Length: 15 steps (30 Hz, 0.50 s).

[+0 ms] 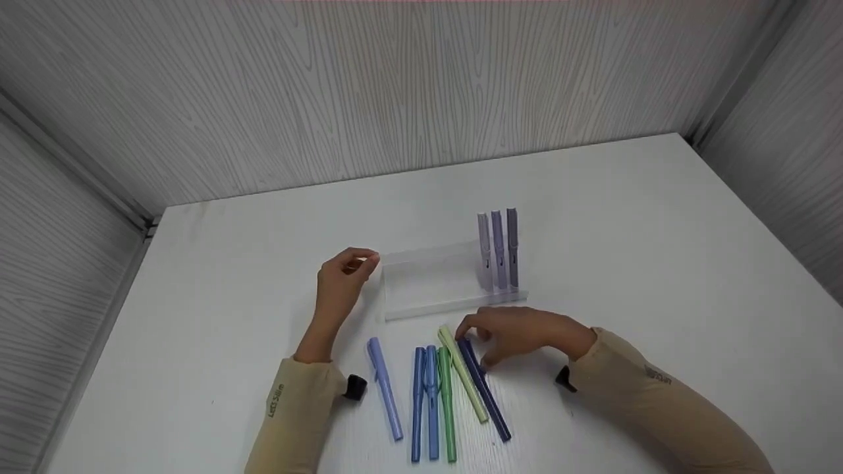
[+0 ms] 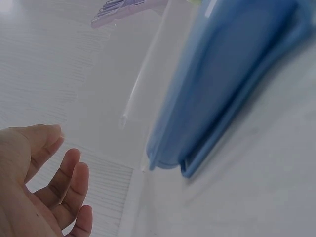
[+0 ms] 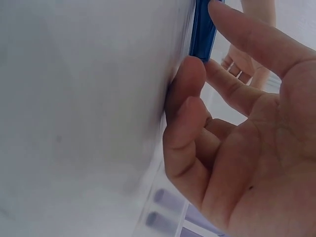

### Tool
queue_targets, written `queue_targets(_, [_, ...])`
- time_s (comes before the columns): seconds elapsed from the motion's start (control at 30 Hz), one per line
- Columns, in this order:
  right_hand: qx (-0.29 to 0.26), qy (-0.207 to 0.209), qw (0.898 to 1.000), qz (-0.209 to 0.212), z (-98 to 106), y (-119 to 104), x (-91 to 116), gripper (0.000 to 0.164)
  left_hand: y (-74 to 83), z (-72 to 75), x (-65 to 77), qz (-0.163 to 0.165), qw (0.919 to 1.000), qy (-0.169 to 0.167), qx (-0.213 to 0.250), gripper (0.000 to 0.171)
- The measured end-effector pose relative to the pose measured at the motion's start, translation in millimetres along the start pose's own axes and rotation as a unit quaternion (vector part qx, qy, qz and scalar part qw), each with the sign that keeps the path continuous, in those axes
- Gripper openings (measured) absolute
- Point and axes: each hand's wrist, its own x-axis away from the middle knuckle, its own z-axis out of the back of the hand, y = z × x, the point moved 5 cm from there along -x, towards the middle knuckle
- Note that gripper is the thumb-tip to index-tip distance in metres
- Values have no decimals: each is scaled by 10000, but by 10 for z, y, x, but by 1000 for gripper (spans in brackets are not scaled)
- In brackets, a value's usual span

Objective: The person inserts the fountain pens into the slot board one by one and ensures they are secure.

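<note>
A clear plastic pen stand [image 1: 435, 307] stands mid-table, three purple capped pens [image 1: 500, 250] upright at its right end. My left hand [image 1: 344, 276] is at the stand's left back corner, thumb and forefinger pinching it; the other fingers curve loosely in the left wrist view. Just in front of the stand, my right hand [image 1: 517, 329] pinches the upper end of a dark blue pen [image 1: 487, 395] between thumb and fingers. That pen lies slanted on the table. Beside it lies a light green pen [image 1: 469, 382], also slanted.
Left of the light green pen lie a green pen [image 1: 448, 408], two blue pens [image 1: 432, 408] and, set apart, a periwinkle pen [image 1: 387, 395]. The white table [image 1: 230, 276] meets a wood-grain wall [image 1: 421, 85] at the back.
</note>
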Motion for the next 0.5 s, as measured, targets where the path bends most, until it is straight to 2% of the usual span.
queue_targets(0.33, [-70, -181, 9998, 97, 10, -19, 56, 67, -2, -3, -4, 30, 10000, 2, 44, 19])
queue_targets(0.5, [55, -139, 9998, 131, 2, -29, 49, 66, -22, -5, -8, 84, 10000, 3, -22, 21])
